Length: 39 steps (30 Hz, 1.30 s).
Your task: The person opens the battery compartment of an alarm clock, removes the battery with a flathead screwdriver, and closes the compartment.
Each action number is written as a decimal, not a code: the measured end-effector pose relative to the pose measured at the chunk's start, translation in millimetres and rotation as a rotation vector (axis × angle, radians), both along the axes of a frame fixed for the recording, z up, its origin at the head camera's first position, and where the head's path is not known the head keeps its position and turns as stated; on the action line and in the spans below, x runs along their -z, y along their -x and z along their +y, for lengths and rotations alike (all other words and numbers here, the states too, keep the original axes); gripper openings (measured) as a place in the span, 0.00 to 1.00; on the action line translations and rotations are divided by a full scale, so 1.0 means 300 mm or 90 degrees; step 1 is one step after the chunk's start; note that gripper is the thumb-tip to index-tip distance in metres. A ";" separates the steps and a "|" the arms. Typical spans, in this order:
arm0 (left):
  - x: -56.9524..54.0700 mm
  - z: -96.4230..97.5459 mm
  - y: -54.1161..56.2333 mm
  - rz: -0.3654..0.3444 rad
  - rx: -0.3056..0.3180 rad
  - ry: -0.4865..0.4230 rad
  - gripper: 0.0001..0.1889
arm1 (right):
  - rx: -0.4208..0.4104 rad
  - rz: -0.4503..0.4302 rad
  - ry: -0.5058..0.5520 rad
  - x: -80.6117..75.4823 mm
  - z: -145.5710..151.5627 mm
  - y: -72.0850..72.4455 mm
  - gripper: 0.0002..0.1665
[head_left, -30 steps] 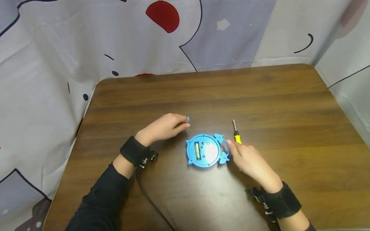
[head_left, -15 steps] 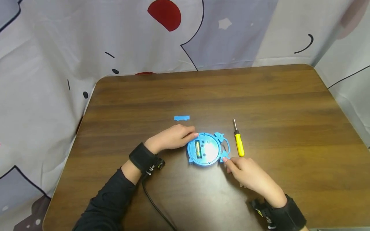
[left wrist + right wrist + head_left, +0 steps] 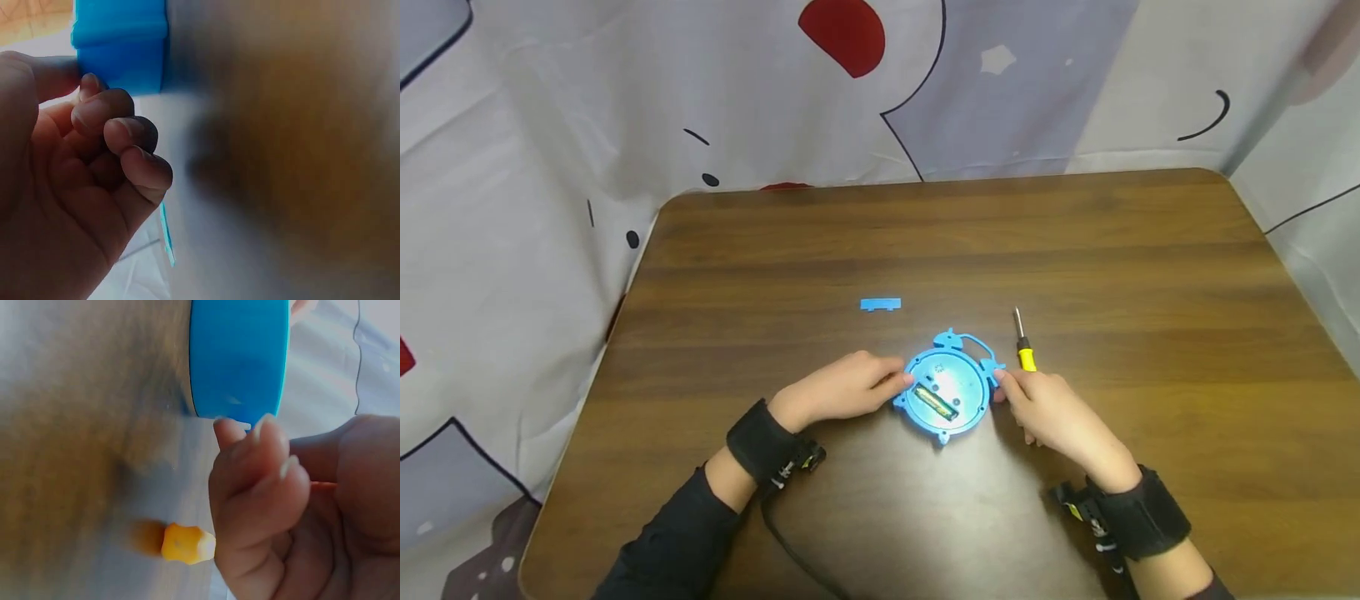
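A blue twin-bell alarm clock (image 3: pixel 958 375) lies back up on the table, its bells and handle pointing to the upper right. Its battery compartment is uncovered, with a battery (image 3: pixel 936 402) inside. My left hand (image 3: pixel 846 387) pinches the clock's left rim, thumb on top and fingers curled by the side wall (image 3: pixel 122 69). At the right, my right hand (image 3: pixel 1060 417) pinches the clock near the lower bell; its blue side (image 3: pixel 240 359) fills the top of the right wrist view. Beyond the clock lies a small blue battery cover (image 3: pixel 881 304).
A yellow screwdriver (image 3: pixel 1027 358) lies right of the clock, its handle partly hidden behind my right hand. The brown wooden table (image 3: pixel 775 258) ends at a patterned curtain (image 3: pixel 760 92). A black cable (image 3: pixel 797 558) trails from my left wrist.
My left hand has left the battery cover lying on the table and come down to the clock's left rim. The clock has turned counterclockwise, with my right hand now by its lower bell.
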State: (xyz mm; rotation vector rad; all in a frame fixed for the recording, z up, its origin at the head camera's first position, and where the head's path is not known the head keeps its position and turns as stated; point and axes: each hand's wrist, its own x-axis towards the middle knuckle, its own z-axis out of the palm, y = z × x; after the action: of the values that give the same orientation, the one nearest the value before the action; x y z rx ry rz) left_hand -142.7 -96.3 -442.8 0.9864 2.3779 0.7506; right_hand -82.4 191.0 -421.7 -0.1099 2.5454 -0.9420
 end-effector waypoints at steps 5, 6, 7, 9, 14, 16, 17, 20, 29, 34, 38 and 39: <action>-0.001 0.009 -0.086 -0.006 -0.015 0.001 0.17 | -0.003 0.015 -0.029 0.001 -0.014 0.052 0.25; -0.002 0.013 -0.101 -0.003 -0.020 0.000 0.17 | -0.006 0.017 -0.032 0.003 -0.017 0.063 0.26; 0.001 0.017 -0.113 0.004 -0.023 -0.002 0.17 | -0.010 0.018 -0.035 0.002 -0.021 0.073 0.26; 0.003 0.024 -0.134 0.019 -0.033 -0.005 0.17 | -0.017 0.021 -0.039 0.004 -0.028 0.091 0.27; 0.000 0.040 -0.160 0.050 -0.058 -0.003 0.18 | -0.029 0.027 -0.047 0.001 -0.039 0.118 0.29; -0.003 0.041 -0.164 0.054 -0.067 -0.003 0.18 | -0.032 0.029 -0.046 -0.004 -0.037 0.121 0.29; -0.003 0.042 -0.165 0.058 -0.070 -0.002 0.18 | -0.031 0.029 -0.045 -0.007 -0.033 0.121 0.29; -0.003 0.041 -0.169 0.071 -0.080 -0.002 0.19 | -0.010 0.036 -0.044 -0.020 -0.007 0.119 0.29; -0.008 0.017 -0.179 0.134 -0.171 -0.029 0.34 | 0.037 0.066 -0.163 -0.016 0.070 0.121 0.32; -0.001 0.021 -0.176 0.110 -0.141 -0.003 0.50 | 0.025 0.056 -0.195 0.007 0.060 0.123 0.31; 0.005 0.025 -0.174 0.098 -0.120 0.007 0.50 | 0.029 0.051 -0.197 0.016 0.054 0.124 0.26; 0.005 0.026 -0.173 0.096 -0.119 0.006 0.49 | 0.031 0.050 -0.197 0.017 0.053 0.124 0.24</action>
State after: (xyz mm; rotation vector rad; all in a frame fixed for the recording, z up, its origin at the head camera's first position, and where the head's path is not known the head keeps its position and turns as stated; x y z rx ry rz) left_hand -90.7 -88.4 -444.4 0.8517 2.6300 0.7537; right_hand -119.6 207.0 -426.7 0.0078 2.7424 -0.5605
